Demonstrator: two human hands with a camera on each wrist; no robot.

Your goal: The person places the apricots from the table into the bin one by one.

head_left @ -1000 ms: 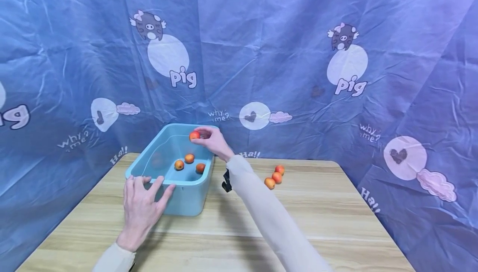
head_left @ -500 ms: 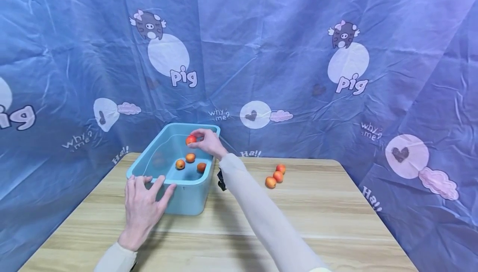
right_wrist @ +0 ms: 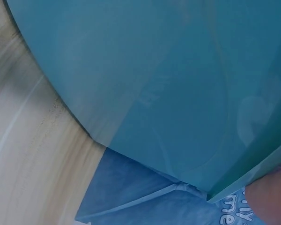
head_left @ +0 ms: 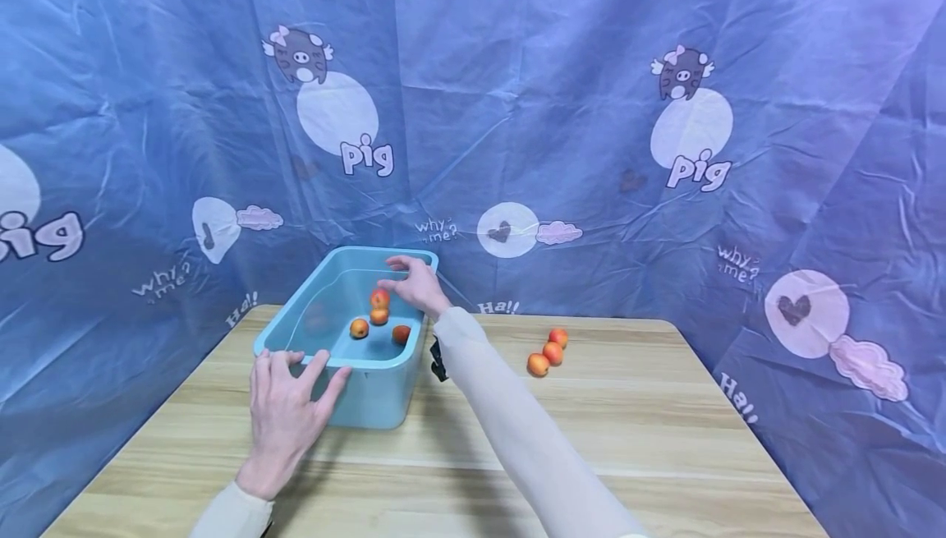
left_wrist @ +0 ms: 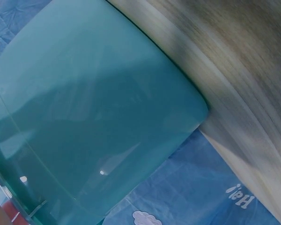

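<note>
A light-blue plastic bin [head_left: 373, 398] stands on the wooden table. My left hand [head_left: 284, 419] grips its near rim, fingers hooked over the edge and thumb against the outside. Over the far right part of the bin is my right hand [head_left: 417, 285], thumb and fingers spread with nothing between them. Just below its fingertips, a red-orange apricot-like fruit [head_left: 379, 298] appears apart from the hand. Further such fruits lie on the bin's floor: one under it [head_left: 378, 316], one to the left [head_left: 359, 328], one by the right wall [head_left: 401, 333]. Both wrist views show mainly the bin's outer wall [left_wrist: 103, 103].
Right of the bin, three similar fruits lie in a slanting row on the table: a near one [head_left: 538, 365], a middle one [head_left: 553, 352] and a far one [head_left: 557, 337]. A blue printed curtain [head_left: 591, 152] hangs behind the table [head_left: 628, 439] and along its sides.
My right hand moves slightly down into the bin's far right part, then its fingers part. The fruit it was pinching has left them and is lower. The left hand stays on the rim.
</note>
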